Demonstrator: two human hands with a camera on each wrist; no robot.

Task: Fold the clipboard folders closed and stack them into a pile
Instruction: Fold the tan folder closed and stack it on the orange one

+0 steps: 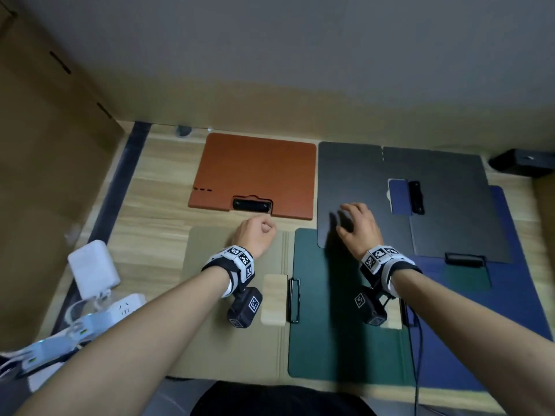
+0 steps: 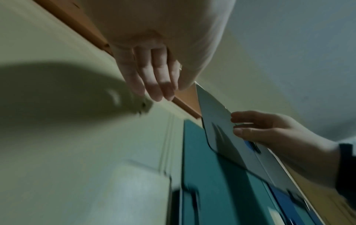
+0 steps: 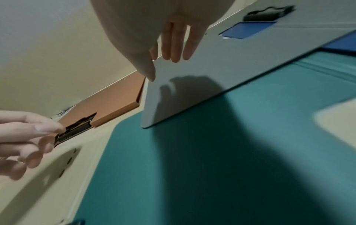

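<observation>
Hard to read much here. In the left wrist view the beige folder (image 2: 77,152) is smeared with motion blur, and a dark clip (image 2: 185,196) at the bottom centre is just a streak. The blue folder (image 1: 510,319) is mostly buried under the dark grey folder (image 1: 450,229) and the green folder (image 1: 330,310), and runs off the right edge of the head view. The right wrist camera (image 1: 372,310) covers a beige patch behind it. Power strips (image 1: 99,319) at lower left are blurred and cut by the edge. Can't tell if the right hand (image 1: 359,228) actually touches the grey cover.

The orange folder (image 1: 255,172) looks matt and leather-grained, its clip (image 1: 252,204) glossy black metal; at 6 o'clock, wood-grain desk (image 1: 156,187), smooth laminate.
</observation>
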